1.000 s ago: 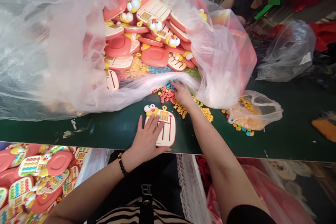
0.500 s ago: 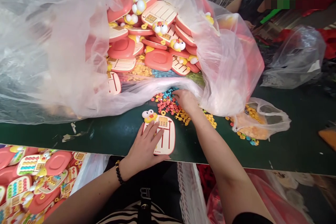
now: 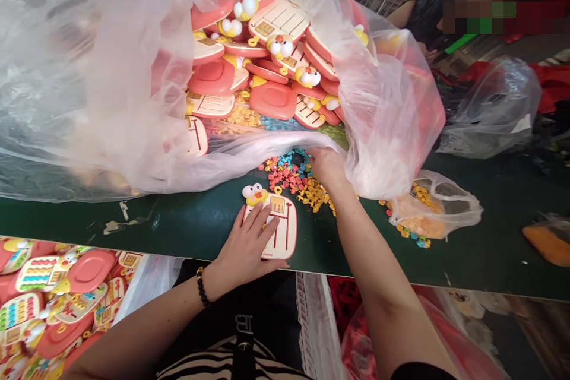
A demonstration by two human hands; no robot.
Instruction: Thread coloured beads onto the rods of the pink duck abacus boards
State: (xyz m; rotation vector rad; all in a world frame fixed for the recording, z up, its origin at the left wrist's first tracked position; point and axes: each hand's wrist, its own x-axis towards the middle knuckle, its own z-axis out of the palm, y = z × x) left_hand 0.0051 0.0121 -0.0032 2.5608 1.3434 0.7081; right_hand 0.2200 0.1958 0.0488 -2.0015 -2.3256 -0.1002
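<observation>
My left hand (image 3: 252, 234) lies flat with fingers stretched across a cream and red toy board (image 3: 285, 234), its thumb along the board's near edge. The board has slots, a small printed panel, a yellow loop on top and a bulging-eyed yellow duck head (image 3: 255, 193). Beyond it, my right hand (image 3: 328, 169) reaches into a heap of small plastic pieces by the bag's rim; its fingertips are mostly hidden. Red pieces (image 3: 285, 177), blue pieces (image 3: 297, 158) and yellow pieces (image 3: 315, 195) lie around that hand.
A large clear plastic bag (image 3: 111, 101) full of similar boards (image 3: 272, 101) covers the back of the green table (image 3: 187, 222). A small bag of pieces (image 3: 427, 214) sits to the right. Finished-looking boards with coloured pieces (image 3: 40, 273) fill the lower left. Another person's arm (image 3: 403, 12) shows at upper right.
My right hand has shifted slightly right, away from the blue pieces, and its fingers are now less visible. My left hand stays on the board. The view has shifted a little.
</observation>
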